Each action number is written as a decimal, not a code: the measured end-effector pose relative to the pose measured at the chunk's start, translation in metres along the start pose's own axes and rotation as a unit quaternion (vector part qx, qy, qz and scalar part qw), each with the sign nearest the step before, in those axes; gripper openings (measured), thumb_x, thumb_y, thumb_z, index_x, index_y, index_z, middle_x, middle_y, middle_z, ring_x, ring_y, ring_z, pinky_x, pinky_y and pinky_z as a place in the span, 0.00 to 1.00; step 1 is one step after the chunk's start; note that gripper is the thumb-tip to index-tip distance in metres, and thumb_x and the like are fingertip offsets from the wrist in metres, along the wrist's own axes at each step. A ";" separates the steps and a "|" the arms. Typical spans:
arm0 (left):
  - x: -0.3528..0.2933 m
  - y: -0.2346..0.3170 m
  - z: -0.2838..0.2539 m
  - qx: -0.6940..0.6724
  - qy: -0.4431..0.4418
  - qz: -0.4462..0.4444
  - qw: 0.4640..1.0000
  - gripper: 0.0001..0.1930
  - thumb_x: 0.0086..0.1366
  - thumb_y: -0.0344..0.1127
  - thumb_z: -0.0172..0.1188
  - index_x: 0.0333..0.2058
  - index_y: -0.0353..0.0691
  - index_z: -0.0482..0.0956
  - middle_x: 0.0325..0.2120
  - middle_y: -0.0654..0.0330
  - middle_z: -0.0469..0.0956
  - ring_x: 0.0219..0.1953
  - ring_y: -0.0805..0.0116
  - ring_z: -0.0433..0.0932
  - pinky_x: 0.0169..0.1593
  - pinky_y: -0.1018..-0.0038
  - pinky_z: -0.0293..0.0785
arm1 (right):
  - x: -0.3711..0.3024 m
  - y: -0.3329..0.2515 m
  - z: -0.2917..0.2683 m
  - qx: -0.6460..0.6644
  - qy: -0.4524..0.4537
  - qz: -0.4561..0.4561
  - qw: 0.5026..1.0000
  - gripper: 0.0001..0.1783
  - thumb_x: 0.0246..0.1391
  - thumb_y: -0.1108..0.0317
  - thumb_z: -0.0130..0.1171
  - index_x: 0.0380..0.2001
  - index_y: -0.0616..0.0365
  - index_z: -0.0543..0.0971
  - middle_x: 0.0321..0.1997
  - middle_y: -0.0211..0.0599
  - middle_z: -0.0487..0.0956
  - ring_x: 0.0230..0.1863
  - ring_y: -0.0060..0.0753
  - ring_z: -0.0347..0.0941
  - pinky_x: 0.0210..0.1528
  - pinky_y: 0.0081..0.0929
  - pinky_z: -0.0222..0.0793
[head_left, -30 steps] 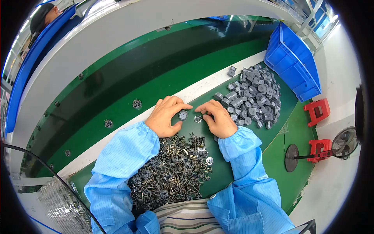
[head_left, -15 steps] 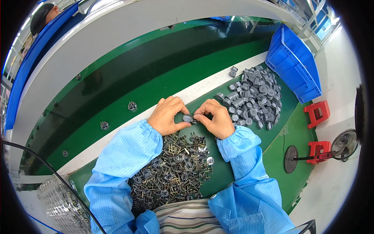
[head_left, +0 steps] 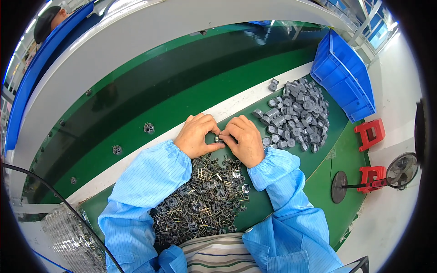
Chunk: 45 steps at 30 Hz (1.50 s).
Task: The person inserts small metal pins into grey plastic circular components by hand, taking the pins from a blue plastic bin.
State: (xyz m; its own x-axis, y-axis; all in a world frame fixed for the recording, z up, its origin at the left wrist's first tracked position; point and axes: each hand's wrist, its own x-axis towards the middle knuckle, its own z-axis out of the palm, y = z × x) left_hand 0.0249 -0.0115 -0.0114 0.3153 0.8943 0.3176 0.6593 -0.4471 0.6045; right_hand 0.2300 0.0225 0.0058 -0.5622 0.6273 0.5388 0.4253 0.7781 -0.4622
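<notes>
Above the table's middle, my left hand [head_left: 199, 135] is closed, thumb and forefinger pinching a small dark plug part [head_left: 218, 139] with shiny metal on it. My right hand [head_left: 244, 140] meets it from the other side, its thumb and fingertips closed on the same part. Fingers cover most of the piece. Just below the hands lies a heap of black plug inserts [head_left: 200, 200] with brass-coloured pins. To the right of my right hand spreads a pile of round grey plug housings [head_left: 298, 113].
Beyond a white ledge [head_left: 236, 102], a green conveyor belt [head_left: 182, 98] carries several spaced-out small parts [head_left: 149, 128]. A blue crate [head_left: 343, 75] stands far right. Red stools [head_left: 369, 134] and a fan [head_left: 401, 170] are on the floor. Clear plastic trays [head_left: 73, 239] lie lower left.
My right hand has shifted slightly left, closer to my left hand. The held part now shows metal rather than its grey face. Parts on the belt have moved toward the lower left.
</notes>
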 end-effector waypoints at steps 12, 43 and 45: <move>0.007 -0.037 -0.028 0.028 0.145 -0.099 0.984 0.16 0.49 0.38 0.79 0.34 0.40 0.83 0.33 0.58 0.78 0.39 0.58 0.79 0.42 0.64 0.76 | 0.000 0.027 -0.028 -0.278 0.151 0.083 0.945 0.14 0.44 0.73 0.71 0.38 0.55 0.83 0.48 0.38 0.78 0.54 0.47 0.70 0.52 0.46 0.64; -0.001 -0.002 -0.007 -0.002 0.004 -0.010 1.000 0.16 0.55 0.36 0.74 0.42 0.46 0.82 0.39 0.63 0.75 0.46 0.60 0.73 0.51 0.63 0.65 | -0.009 0.004 -0.029 0.169 -0.139 0.060 0.974 0.08 0.53 0.70 0.72 0.27 0.60 0.81 0.30 0.36 0.80 0.32 0.38 0.77 0.33 0.35 0.72; 0.002 0.004 -0.005 -0.002 0.025 -0.005 1.000 0.17 0.54 0.38 0.75 0.43 0.46 0.82 0.38 0.63 0.75 0.46 0.60 0.73 0.51 0.63 0.65 | -0.005 0.007 -0.030 0.083 -0.095 0.037 0.991 0.08 0.50 0.71 0.73 0.27 0.59 0.82 0.29 0.36 0.79 0.32 0.40 0.76 0.33 0.36 0.72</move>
State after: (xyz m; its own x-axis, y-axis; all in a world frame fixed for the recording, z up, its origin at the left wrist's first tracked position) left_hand 0.0245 -0.0121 -0.0045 0.2748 0.8968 0.3468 0.6598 -0.4382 0.6104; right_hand 0.2569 0.0261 0.0207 -0.6641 0.6526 0.3646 0.3559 0.7050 -0.6135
